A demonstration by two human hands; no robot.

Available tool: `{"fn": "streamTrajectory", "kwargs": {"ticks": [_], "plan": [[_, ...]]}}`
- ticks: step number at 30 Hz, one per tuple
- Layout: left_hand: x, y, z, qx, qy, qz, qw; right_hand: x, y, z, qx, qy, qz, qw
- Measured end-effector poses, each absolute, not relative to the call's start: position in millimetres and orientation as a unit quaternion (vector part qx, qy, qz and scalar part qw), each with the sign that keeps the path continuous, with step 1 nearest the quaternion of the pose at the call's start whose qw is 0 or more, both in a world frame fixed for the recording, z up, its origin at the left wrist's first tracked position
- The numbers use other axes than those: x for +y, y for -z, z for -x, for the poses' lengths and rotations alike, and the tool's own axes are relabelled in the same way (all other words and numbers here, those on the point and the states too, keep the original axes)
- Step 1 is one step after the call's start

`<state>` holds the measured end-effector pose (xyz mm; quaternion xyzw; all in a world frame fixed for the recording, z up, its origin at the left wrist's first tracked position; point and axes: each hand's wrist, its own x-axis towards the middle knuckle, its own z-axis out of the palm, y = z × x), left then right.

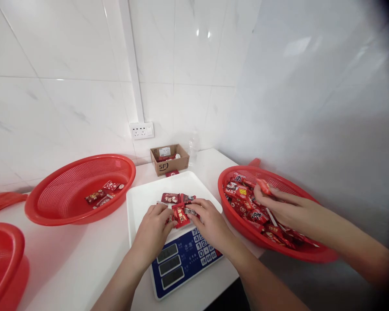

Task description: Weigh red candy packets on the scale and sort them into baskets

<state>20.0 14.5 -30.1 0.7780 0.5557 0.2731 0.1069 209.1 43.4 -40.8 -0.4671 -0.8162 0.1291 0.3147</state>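
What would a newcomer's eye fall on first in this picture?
Red stands out on the white counter: the left basket holds few packets, the right basket is heaped, with another person's hand in it. Between them, the left hand and right hand pinch red packets on the scale tray.

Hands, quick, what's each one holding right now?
Left hand: closed on the red packet over the white tray.
Right hand: fingertips on a small patterned candy; grip cannot be told.
Co-worker's hand: holds a red wrapper above the right basket.
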Motion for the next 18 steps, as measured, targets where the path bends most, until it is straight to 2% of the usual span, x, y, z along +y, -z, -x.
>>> {"fn": "streamTrajectory", "kwargs": {"ticks": [9,14,18], "plan": [[19,28,-12,0.554,-0.265,-0.777,0.137,43,34,-195,-0.858,-0.139,0.417,0.265],[19,27,-7,0.555,-0.287,-0.77,0.13,42,28,-203,-0.849,-0.143,0.415,0.292],[19,31,-7,0.513,-0.242,-0.815,0.118,46,21,-231,-0.825,-0.113,0.464,0.302]]}}
